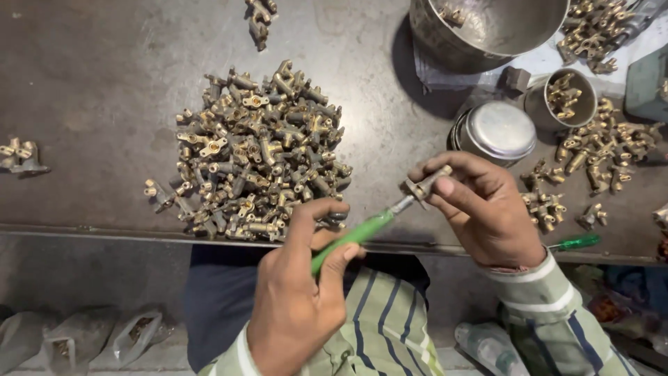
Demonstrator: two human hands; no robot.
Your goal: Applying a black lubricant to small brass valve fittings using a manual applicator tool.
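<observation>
A brass fitting (422,186) is pinched by the right hand (480,209) above the bench edge; a green-handled screwdriver (351,239) is gripped by the left hand (296,299). A heap of fittings (257,153) lies beside; more are held in a steel cup (562,97).

Dull brass fittings (261,150), glossy steel bowl (487,28)

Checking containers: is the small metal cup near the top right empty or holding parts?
Holding parts: brass fittings show inside the small metal cup.

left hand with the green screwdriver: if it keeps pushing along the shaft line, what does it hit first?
The small brass fitting pinched in the right hand; the green screwdriver in the left hand already appears to meet it.
</observation>
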